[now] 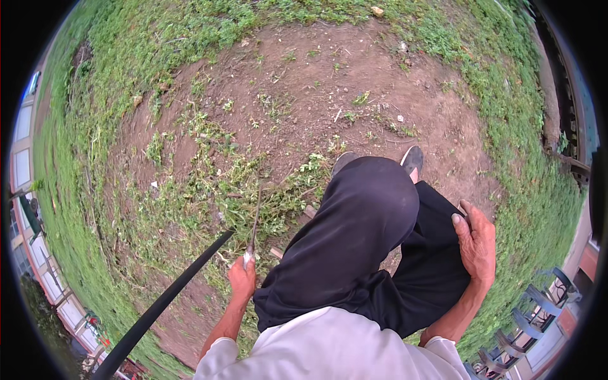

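Note:
My left hand (242, 278) is closed around the pale handle of a thin, narrow-bladed hand tool (254, 225). Its slim dark blade reaches forward, low over loose uprooted weeds (278, 206); whether the tip touches the soil I cannot make out. On the right, my right hand (477, 244) lies against my bent knee in dark trousers (437, 253), holding nothing, with thumb and fingers extended. Between the hands, my other raised knee (380, 190) hides part of the ground.
Bare brown soil (316, 82) spreads ahead, with green weeds (158, 38) around it. A black strap-like bar (171, 301) slants across the lower left. My shoes (412, 157) stand just beyond the knees. Buildings (25, 145) line the left rim; dark curved objects (525, 323) stand lower right.

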A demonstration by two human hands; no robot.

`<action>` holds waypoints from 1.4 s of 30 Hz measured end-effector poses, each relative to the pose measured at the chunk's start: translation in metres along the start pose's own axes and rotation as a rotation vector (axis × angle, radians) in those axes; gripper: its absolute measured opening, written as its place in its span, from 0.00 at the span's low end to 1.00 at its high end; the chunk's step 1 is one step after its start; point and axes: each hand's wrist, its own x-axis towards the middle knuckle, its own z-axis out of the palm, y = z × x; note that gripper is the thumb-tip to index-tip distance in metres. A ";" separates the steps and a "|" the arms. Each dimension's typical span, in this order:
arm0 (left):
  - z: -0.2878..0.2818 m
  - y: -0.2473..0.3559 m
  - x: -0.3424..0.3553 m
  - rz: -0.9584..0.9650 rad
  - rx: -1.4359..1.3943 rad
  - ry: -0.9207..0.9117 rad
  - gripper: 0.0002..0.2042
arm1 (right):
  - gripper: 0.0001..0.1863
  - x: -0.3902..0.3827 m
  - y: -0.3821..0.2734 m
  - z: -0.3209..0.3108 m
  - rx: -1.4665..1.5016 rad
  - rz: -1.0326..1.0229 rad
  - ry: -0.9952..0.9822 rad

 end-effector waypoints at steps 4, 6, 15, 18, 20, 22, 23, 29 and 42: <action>0.013 0.042 0.020 0.101 -0.054 0.020 0.14 | 0.21 -0.001 0.003 -0.002 -0.017 0.066 -0.029; 0.022 0.077 0.040 0.179 -0.131 -0.016 0.13 | 0.21 -0.002 0.004 0.001 0.018 0.106 -0.036; 0.095 0.139 0.119 0.390 0.102 -0.215 0.13 | 0.21 0.003 0.001 0.003 -0.025 0.060 -0.055; 0.083 0.107 0.101 0.387 0.102 -0.193 0.13 | 0.21 0.003 0.001 0.001 -0.027 0.096 -0.071; 0.072 0.078 0.088 0.387 0.095 -0.179 0.13 | 0.21 0.002 0.000 0.001 -0.009 0.097 -0.041; 0.056 0.045 0.069 0.354 0.144 -0.144 0.13 | 0.21 0.004 -0.001 0.003 -0.018 0.083 -0.057; 0.047 0.037 0.061 0.353 0.140 -0.146 0.13 | 0.21 0.005 -0.003 0.001 -0.036 0.076 -0.055; -0.019 0.003 0.007 0.181 0.394 -0.183 0.15 | 0.21 0.009 -0.014 0.004 -0.066 0.051 -0.072; -0.036 0.006 0.005 -0.123 -0.623 -0.317 0.12 | 0.21 0.002 -0.004 0.001 -0.031 -0.049 -0.005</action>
